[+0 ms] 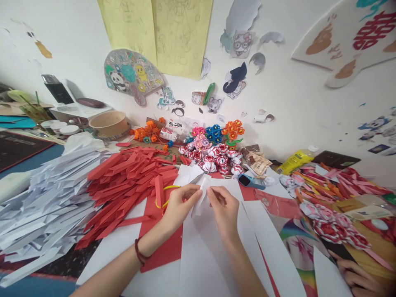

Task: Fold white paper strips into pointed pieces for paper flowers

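Observation:
A small folded white paper strip is pinched between both hands above the white sheets. My left hand holds its left edge between thumb and fingertips, with a dark red band round the wrist. My right hand grips the strip's right side the same way, thumb and index finger pressed together. Just left of my left hand, yellow scissor handles show in part behind a red folded strip. Under the white sheets lies red paper.
Piles of white strips and red strips lie left. Red-and-white paper flowers, a blue watch and a yellow bottle stand or lie behind. Another person's hand shows at the lower right.

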### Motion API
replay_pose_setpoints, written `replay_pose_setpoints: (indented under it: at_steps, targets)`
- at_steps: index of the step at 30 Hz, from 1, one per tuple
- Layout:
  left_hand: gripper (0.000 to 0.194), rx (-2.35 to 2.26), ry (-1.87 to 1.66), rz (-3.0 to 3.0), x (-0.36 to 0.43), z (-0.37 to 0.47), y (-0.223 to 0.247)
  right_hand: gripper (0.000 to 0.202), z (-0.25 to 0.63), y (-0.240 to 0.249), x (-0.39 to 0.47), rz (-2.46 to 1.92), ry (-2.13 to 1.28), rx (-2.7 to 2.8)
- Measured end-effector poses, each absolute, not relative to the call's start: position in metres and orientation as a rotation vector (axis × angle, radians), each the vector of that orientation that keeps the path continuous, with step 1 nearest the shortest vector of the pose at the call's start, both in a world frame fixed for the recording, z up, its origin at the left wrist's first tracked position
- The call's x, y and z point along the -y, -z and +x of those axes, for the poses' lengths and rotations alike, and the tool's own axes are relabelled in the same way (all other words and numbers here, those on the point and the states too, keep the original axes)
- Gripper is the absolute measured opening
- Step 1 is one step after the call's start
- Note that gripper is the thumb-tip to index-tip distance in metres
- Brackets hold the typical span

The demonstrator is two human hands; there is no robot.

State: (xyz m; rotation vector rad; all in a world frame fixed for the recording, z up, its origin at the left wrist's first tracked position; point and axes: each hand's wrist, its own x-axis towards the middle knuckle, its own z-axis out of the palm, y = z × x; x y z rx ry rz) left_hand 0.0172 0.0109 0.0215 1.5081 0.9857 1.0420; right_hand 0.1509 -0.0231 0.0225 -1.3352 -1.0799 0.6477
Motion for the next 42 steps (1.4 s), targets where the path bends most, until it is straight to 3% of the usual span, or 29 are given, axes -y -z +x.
replay_pose_setpoints:
  at_steps: [42]
  targets:
    - [0.028, -0.988, -1.107, 1.65, -0.0043, 0.0162, -0.031, 0.021, 0.1492, -0.0276, 0.0267, -1.246, -0.772, 1.06]
